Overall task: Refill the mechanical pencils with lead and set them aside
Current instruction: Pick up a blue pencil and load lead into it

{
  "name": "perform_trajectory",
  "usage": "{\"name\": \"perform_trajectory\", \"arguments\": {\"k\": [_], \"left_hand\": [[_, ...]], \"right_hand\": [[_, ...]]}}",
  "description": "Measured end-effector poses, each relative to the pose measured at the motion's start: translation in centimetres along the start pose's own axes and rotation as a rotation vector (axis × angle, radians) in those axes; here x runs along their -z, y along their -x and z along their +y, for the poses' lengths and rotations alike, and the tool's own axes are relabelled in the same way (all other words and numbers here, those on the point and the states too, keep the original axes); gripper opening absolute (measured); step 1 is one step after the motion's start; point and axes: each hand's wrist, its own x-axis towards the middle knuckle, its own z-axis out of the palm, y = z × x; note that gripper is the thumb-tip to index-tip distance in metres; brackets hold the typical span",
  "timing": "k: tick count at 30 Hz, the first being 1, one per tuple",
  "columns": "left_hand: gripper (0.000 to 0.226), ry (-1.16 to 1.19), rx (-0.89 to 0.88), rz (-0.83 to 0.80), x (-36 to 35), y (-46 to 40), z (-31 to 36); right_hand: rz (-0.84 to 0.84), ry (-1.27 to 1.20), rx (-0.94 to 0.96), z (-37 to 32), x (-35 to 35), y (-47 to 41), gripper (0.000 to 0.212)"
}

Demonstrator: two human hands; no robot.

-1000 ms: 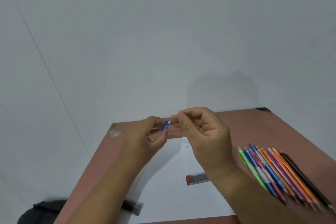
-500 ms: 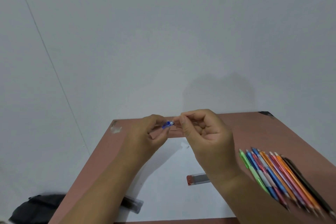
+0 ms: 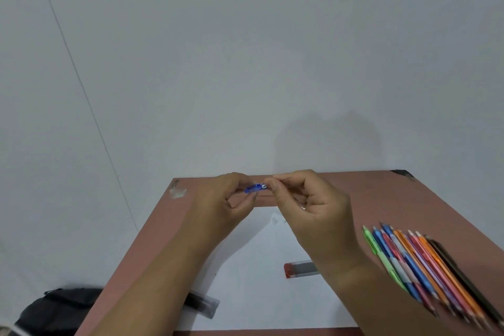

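Observation:
My left hand (image 3: pixel 223 204) grips a blue mechanical pencil (image 3: pixel 253 188), of which only the top end shows past the fingers. My right hand (image 3: pixel 313 207) holds its pinched thumb and forefinger right at that open end; whatever they pinch is too thin to see. Both hands are raised above the far part of the table. A row of several coloured mechanical pencils (image 3: pixel 425 264) lies on the table at the right. A lead case with a red cap (image 3: pixel 300 269) lies on the white sheet, partly behind my right wrist.
A white paper sheet (image 3: pixel 251 281) covers the middle of the reddish-brown table (image 3: pixel 381 199). A second clear lead tube (image 3: pixel 204 304) lies at the sheet's left edge under my left forearm. A black bag (image 3: pixel 54 308) sits on the floor at lower left. A white wall stands behind.
Both hands stay together at the pencil's top end; my right fingertips have closed in slightly on it. The view has shifted a little.

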Motion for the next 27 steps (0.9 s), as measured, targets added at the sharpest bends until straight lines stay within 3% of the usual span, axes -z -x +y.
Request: {"name": "perform_trajectory", "arguments": {"k": [8,11,18,23,27], "left_hand": [[0.019,0.0,-0.007,-0.021,0.1,0.0,-0.3],[0.021,0.048,0.032,-0.053,0.2,0.0,0.0],[0.019,0.069,0.098,-0.112,0.3,0.0,0.3],[0.036,0.072,0.175,-0.134,0.6,-0.2,0.9],[0.025,0.044,0.289,-0.108,0.5,-0.2,0.6]], "right_hand": [[-0.017,0.149,0.02,-0.5,0.2,-0.1,0.012],[-0.072,0.113,-0.111,-0.8,0.1,-0.2,0.027],[-0.078,0.164,-0.255,0.0,0.4,-0.6,0.025],[-0.018,0.391,-0.314,0.9,1.2,-1.2,0.016],[-0.16,0.676,-0.415,3.1,2.4,-1.6,0.02]]}}
